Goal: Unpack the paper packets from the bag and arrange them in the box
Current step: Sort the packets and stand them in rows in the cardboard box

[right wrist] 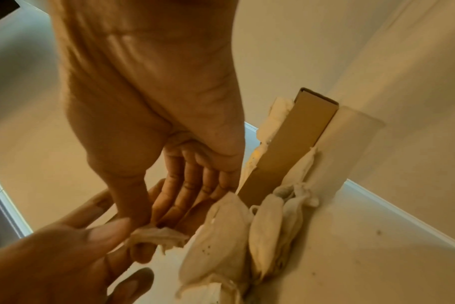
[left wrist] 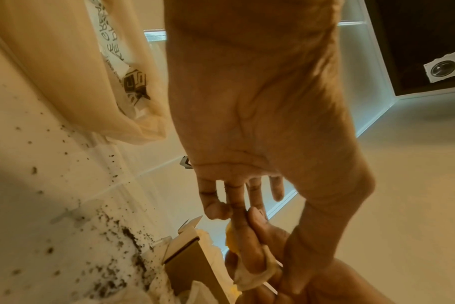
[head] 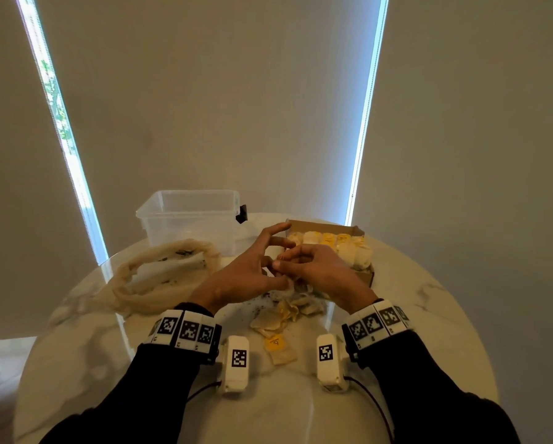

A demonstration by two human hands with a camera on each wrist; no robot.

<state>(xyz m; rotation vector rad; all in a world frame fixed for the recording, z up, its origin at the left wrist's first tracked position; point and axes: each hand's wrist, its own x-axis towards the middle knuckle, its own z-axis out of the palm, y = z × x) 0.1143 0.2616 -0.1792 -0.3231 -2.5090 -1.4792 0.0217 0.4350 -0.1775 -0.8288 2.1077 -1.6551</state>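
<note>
A single paper packet (right wrist: 156, 236), a soft tea-bag-like sachet, sits pinched between both hands just in front of the cardboard box (head: 358, 230). The right hand (head: 320, 270) grips it with thumb and curled fingers, while the left hand (head: 246, 274) nips its other edge with the thumb and one or two fingers, the remaining fingers splayed. The two-handed hold looks meant to straighten the limp packet or free its string, so that it can stand in line with the others; that is a judgement.

The box already carries a tidy row of packets (head: 332, 243) packed upright side by side, some showing yellow tags. Loose packets (head: 284, 315) lie heaped on the table against the box's near wall, within easy reach of either hand, and one yellow-tagged packet (head: 276, 346) lies apart, closer to the person. Dark crumbs (left wrist: 133, 251) are scattered over the marble table (head: 429, 315), suggesting some packets have leaked.

The translucent bag (head: 159, 277) lies slack and open at the left. A clear plastic tub (head: 191, 216) stands behind it.
</note>
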